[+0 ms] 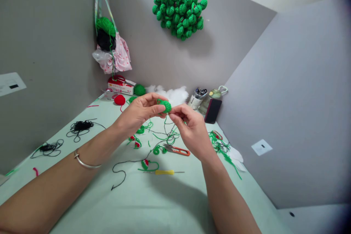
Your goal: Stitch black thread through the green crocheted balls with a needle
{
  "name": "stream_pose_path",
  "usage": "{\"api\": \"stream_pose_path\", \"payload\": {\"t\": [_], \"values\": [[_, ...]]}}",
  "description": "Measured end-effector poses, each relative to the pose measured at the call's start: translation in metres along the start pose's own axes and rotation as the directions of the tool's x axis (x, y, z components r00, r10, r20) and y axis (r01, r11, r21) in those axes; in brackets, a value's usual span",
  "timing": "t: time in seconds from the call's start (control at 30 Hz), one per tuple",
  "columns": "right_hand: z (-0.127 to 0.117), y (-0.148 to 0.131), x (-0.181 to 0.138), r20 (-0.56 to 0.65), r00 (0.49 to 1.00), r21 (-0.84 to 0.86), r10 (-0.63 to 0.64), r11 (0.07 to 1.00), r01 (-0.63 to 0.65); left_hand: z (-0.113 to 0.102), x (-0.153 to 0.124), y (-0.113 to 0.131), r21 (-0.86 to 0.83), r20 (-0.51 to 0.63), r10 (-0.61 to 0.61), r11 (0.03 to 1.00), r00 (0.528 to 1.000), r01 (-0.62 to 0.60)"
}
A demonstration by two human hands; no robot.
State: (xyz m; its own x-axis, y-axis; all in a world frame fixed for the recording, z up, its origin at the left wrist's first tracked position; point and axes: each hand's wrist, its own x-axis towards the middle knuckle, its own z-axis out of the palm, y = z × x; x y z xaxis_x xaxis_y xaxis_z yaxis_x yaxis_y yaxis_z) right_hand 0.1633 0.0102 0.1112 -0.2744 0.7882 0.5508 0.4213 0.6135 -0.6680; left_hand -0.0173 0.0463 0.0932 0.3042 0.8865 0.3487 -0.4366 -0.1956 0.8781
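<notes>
My left hand (139,112) pinches a small green crocheted piece (165,105) between thumb and fingers, held above the pale green table (153,204). My right hand (190,128) meets it from the right, fingertips closed at the piece's lower edge, apparently on a thin green yarn strand that hangs down. A silver bangle (83,161) sits on my left wrist. Below the hands lie orange-handled snips (178,150), a yellow-handled crochet hook (166,172) and small green-and-red crocheted bits (144,163).
Black yarn tangles (79,127) lie at the left, loose green yarn (222,146) at the right. At the back stand a red box (120,84), white stuffing (172,94), a jar (196,99) and a dark phone (213,110). A cluster of green crocheted balls (179,7) hangs on the wall.
</notes>
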Motion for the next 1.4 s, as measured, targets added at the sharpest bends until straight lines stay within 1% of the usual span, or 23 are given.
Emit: {"api": "stream_pose_path", "payload": {"t": [0.07,0.13,0.23,0.3,0.43,0.53,0.63,0.8,0.93,1.03,1.13,1.2,1.3,1.37,1.4], "values": [[0.003,0.001,0.0,-0.028,0.999,0.063,0.035,0.997,-0.033,0.002,-0.001,-0.001,0.005,0.021,0.017,1.0,1.0,-0.017],[0.003,0.003,0.001,-0.044,0.997,0.147,0.065,0.987,-0.058,0.005,-0.002,-0.001,0.024,0.017,0.048,0.999,0.999,-0.048],[-0.002,0.005,0.004,-0.02,0.997,0.253,0.071,0.965,-0.064,0.007,-0.004,0.002,0.083,0.019,0.096,0.992,0.995,-0.097],[-0.008,0.007,0.006,0.018,0.998,0.273,0.057,0.96,-0.06,0.008,-0.006,0.005,0.118,0.017,0.117,0.986,0.993,-0.118],[-0.02,0.01,0.008,0.1,0.995,0.248,0.003,0.968,-0.028,0.008,-0.009,0.013,0.157,0.005,0.132,0.979,0.991,-0.132],[-0.023,0.012,0.007,0.122,0.992,0.256,-0.029,0.967,-0.003,0.008,-0.009,0.015,0.156,-0.008,0.146,0.977,0.989,-0.143],[-0.02,0.013,0.008,0.132,0.991,0.311,0.004,0.949,-0.045,0.007,-0.008,0.013,0.126,-0.015,0.167,0.978,0.986,-0.164],[-0.006,0.017,0.008,0.173,0.979,0.479,0.106,0.86,-0.178,0.012,-0.011,0.006,0.082,-0.038,0.201,0.977,0.979,-0.198],[0.0,0.017,0.006,0.152,0.981,0.543,0.123,0.819,-0.187,0.017,-0.013,0.003,0.064,-0.013,0.222,0.973,0.975,-0.22],[-0.001,0.014,0.006,0.116,0.982,0.52,0.151,0.833,-0.189,0.018,-0.013,0.002,0.072,0.024,0.242,0.967,0.97,-0.243],[-0.005,0.01,0.007,0.096,0.984,0.499,0.151,0.848,-0.179,0.016,-0.012,0.005,0.154,0.028,0.231,0.96,0.973,-0.232],[-0.009,0.009,0.008,0.074,0.987,0.497,0.141,0.853,-0.159,0.011,-0.011,0.009,0.268,0.006,0.236,0.936,0.972,-0.229],[-0.015,0.01,0.009,0.03,0.991,0.484,0.131,0.865,-0.129,0.001,-0.01,0.017,0.446,0.003,0.234,0.87,0.972,-0.211],[-0.016,0.012,0.009,0.015,0.992,0.478,0.129,0.87,-0.12,-0.004,-0.009,0.022,0.477,0.009,0.219,0.857,0.976,-0.196],[-0.017,0.013,0.009,0.014,0.992,0.483,0.125,0.868,-0.116,-0.006,-0.009,0.024,0.447,0.01,0.213,0.873,0.977,-0.195]]}}
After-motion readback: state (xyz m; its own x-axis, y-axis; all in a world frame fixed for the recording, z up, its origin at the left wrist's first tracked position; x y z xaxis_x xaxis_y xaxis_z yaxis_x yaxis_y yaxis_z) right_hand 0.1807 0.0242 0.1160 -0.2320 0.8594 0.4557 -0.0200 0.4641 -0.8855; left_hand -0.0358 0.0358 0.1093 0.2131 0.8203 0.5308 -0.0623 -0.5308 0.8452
